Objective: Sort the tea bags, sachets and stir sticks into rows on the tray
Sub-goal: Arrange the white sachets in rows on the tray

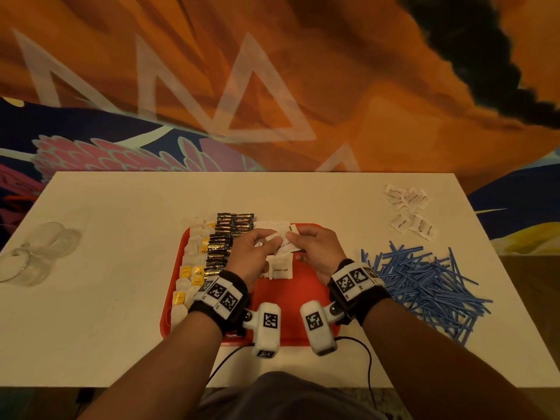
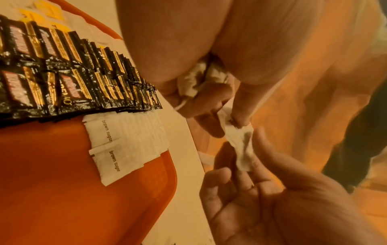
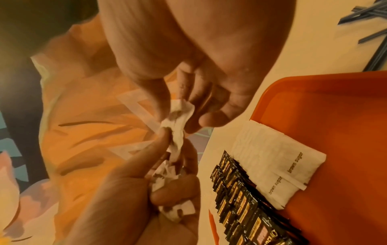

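Both hands are raised a little above the middle of the red tray (image 1: pixel 303 301), which sits on the white table (image 1: pixel 106 298). The left hand (image 1: pixel 253 257) holds a crumpled bunch of white sugar packets (image 3: pixel 171 180) curled inside its fingers, and its thumb and forefinger pinch one end of a single white packet (image 2: pixel 240 145). The right hand (image 1: pixel 318 250) pinches the other end of that same packet between thumb and fingertips, so the packet is stretched between the two hands.

On the tray, a column of tea bags (image 1: pixel 189 274) with yellow tags runs along the left edge. Just beside it lie two overlapping columns of black and gold coffee sachets (image 1: pixel 225 241). Next to those, brown sugar packets (image 1: pixel 280 269) lie overlapped in a row running away from the person; how far the row reaches I cannot quite tell, since the hands cover part of it.

A heap of blue stir sticks (image 1: pixel 424 283) lies on the table to the right of the tray. A few more white packets (image 1: pixel 409 210) are scattered near the far right corner. Clear plastic cups (image 1: pixel 33 256) lie on their sides at the left edge.
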A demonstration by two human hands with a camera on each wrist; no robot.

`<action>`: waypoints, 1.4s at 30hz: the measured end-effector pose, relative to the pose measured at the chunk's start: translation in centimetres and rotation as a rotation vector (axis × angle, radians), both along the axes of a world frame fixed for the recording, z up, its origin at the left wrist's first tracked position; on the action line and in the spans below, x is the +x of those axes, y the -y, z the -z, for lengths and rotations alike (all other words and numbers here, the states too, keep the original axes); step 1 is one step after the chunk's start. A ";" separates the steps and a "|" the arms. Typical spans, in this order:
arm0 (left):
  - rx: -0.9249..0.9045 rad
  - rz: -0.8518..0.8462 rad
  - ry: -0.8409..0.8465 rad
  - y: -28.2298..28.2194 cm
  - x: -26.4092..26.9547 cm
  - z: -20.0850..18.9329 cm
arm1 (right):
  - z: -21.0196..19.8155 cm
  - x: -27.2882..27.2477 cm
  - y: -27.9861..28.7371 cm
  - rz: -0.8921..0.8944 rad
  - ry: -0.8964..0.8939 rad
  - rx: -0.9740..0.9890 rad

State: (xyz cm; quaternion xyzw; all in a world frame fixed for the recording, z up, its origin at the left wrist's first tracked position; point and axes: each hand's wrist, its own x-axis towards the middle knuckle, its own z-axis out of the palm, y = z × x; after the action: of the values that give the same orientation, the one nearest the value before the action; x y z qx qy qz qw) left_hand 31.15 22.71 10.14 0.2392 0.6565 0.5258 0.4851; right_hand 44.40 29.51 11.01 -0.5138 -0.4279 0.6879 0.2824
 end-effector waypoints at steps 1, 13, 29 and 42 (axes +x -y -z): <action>-0.008 0.015 0.014 0.1 -0.1 0.0 | 0.0 0.0 -0.1 0.031 0.014 0.029; -0.068 0.086 0.169 0.6 -0.1 -0.5 | 0.9 0.2 0.0 0.000 0.056 0.059; -0.092 -0.063 0.123 1.5 -1.0 0.7 | 1.5 0.5 1.0 -0.218 0.185 0.178; -0.223 -0.135 0.073 3.4 -1.8 2.6 | 4.6 -0.6 3.8 -0.208 0.166 0.025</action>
State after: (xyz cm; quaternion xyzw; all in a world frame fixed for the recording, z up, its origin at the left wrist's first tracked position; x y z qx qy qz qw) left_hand 29.35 19.31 7.53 0.1200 0.7074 0.4894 0.4956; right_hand 43.84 25.75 6.38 -0.5183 -0.5093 0.6632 0.1794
